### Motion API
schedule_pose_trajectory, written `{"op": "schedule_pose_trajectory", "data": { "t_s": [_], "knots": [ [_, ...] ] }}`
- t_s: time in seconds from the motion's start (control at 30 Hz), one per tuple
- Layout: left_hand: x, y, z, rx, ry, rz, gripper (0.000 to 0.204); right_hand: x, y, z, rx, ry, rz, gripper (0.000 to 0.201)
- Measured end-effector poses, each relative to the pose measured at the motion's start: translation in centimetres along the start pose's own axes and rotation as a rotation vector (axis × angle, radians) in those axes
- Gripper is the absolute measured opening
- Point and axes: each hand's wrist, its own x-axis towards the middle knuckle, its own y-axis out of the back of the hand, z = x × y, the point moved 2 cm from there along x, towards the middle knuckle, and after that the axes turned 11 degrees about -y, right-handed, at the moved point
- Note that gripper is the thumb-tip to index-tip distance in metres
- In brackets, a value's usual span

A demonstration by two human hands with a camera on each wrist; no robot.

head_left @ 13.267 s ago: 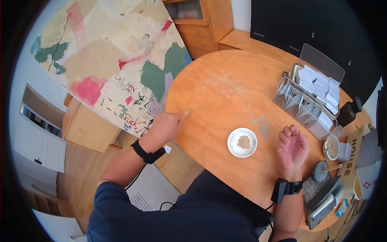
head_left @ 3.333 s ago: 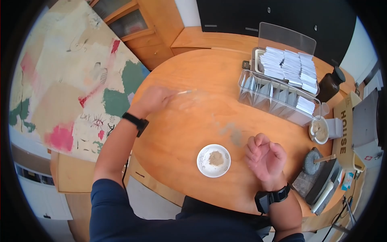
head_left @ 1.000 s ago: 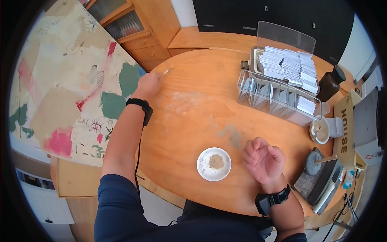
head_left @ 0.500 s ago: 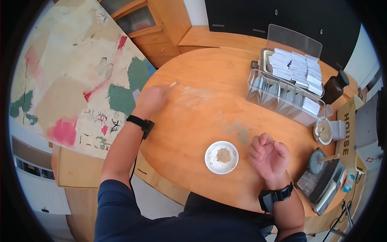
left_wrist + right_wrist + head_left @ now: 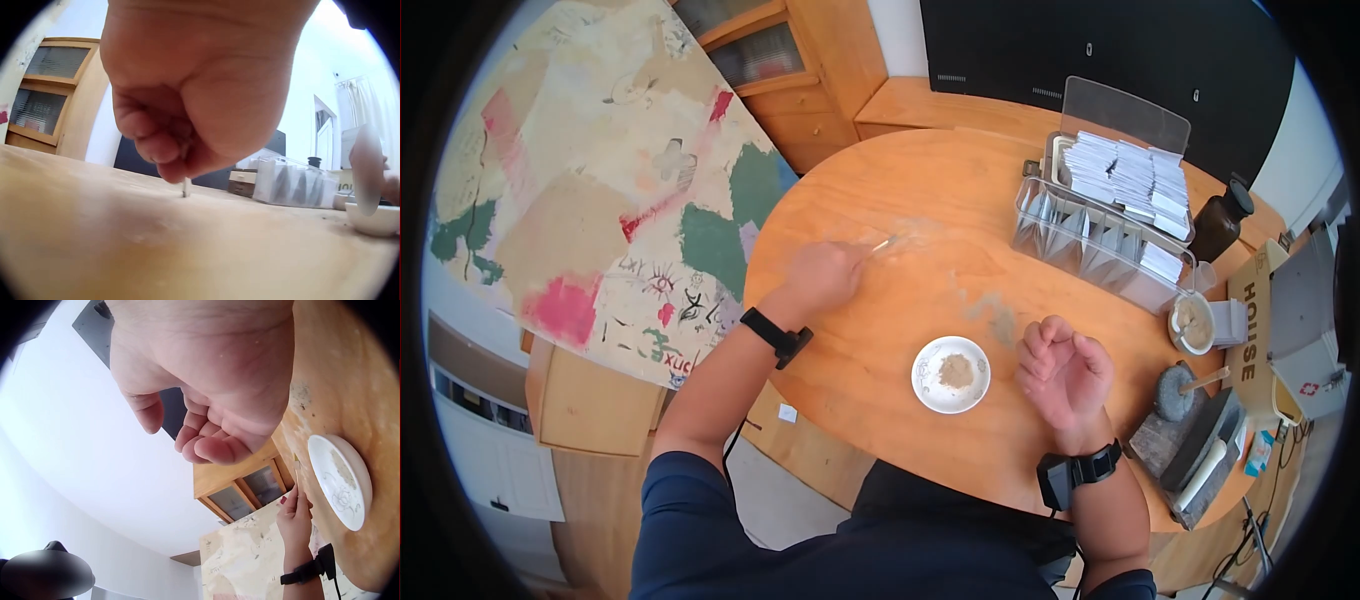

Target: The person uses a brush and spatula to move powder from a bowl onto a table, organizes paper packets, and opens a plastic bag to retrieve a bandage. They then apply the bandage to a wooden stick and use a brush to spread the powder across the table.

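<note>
In the head view, my left hand (image 5: 825,275) pinches a small thin brush (image 5: 884,243), its tip over the whitish smears on the left part of the wooden table (image 5: 870,340). The left wrist view shows the fingers curled, with the brush tip (image 5: 186,188) pointing down right at the tabletop. A flat, squarish end tops the brush (image 5: 297,465) in the right wrist view. Near the front stands a white dish (image 5: 924,388) with beige powder (image 5: 955,371) in it. To its right, my right hand (image 5: 1068,372) lies palm up, fingers loosely curled around nothing.
Clear boxes (image 5: 1090,235) of white paper packets (image 5: 1125,172) stand at the back right, beside a dark bottle (image 5: 1220,222). Farther right are a small bowl of pale paste (image 5: 1192,325), a round grey stone with a wooden handle (image 5: 1173,392) and a HOUSE box (image 5: 1248,330). A painted board (image 5: 590,220) borders the table's left.
From the table's far left edge, my left hand has come nearer and to the right with the brush still pinched. My right hand and the dish keep their places; the head view has shifted slightly.
</note>
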Motion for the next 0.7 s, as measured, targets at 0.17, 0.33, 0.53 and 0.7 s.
{"op": "schedule_pose_trajectory", "data": {
  "t_s": [0.17, 0.33, 0.53, 0.7],
  "knots": [
    [0.6, -1.1, -2.6, 0.083, 0.301, -0.070, 0.017, -0.1, -0.3, -0.2, -0.009, 0.021, 0.002, 0.027],
    [0.9, 0.3, 1.1, 0.015, 0.137, -0.055, 0.016, -0.1, 0.0, -0.5, 0.006, 0.029, 0.004, 0.027],
    [2.8, -1.4, 0.2, 0.076, 0.174, -0.065, 0.019, 0.0, -0.2, -0.5, -0.027, 0.028, -0.005, 0.027],
    [2.7, -0.5, 2.8, 0.012, -0.042, -0.032, 0.013, -0.2, -0.4, -0.6, 0.013, 0.031, -0.002, 0.027]
  ]
}}
